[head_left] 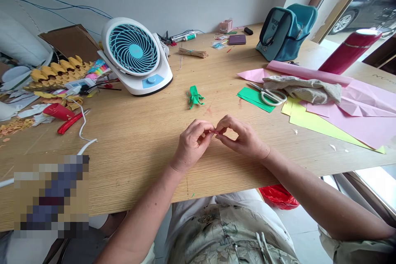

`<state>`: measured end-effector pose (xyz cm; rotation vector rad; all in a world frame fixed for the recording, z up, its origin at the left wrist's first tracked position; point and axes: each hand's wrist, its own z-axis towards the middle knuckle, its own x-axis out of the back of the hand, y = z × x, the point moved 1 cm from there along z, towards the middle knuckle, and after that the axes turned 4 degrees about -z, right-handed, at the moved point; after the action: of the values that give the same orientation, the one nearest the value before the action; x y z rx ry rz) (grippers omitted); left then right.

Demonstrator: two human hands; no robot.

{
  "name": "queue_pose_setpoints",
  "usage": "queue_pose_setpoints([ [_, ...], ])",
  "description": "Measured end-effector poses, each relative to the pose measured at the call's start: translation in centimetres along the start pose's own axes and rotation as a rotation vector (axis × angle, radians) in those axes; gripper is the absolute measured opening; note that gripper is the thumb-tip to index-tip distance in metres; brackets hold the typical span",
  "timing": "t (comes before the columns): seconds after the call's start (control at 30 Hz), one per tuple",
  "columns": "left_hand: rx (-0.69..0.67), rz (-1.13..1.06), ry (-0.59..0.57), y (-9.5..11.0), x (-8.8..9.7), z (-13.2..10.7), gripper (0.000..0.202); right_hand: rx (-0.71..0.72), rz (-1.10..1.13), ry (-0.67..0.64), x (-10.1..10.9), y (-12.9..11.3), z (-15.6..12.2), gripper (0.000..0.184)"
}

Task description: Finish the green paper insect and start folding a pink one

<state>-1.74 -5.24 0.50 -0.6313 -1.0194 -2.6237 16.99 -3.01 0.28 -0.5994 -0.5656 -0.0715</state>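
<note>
Above the front part of the wooden table, my left hand (195, 140) and my right hand (239, 137) meet fingertip to fingertip. Both are closed in a pinch on a tiny reddish-pink piece (215, 132), mostly hidden by the fingers; its kind is too small to make out. Just beyond them lies a green folded paper figure (194, 96) with thin leg-like strips. To the right, white-handled scissors (272, 96) rest on green paper sheets (252, 98).
A white fan (136, 55) stands at the back left. Red-handled pliers (71, 123) lie at left beside scraps. On the right are pink paper (355, 117), yellow paper (321, 126), a grey cloth glove (309, 88), a red thermos (349, 51) and a teal bag (286, 33).
</note>
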Motion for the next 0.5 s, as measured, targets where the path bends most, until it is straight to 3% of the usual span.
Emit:
queue_pose_setpoints([
  [0.5, 0.134, -0.236, 0.066, 0.49, 0.35, -0.42, 0.007, -0.069, 0.059, 0.025, 0.16, -0.79, 0.39, 0.003],
])
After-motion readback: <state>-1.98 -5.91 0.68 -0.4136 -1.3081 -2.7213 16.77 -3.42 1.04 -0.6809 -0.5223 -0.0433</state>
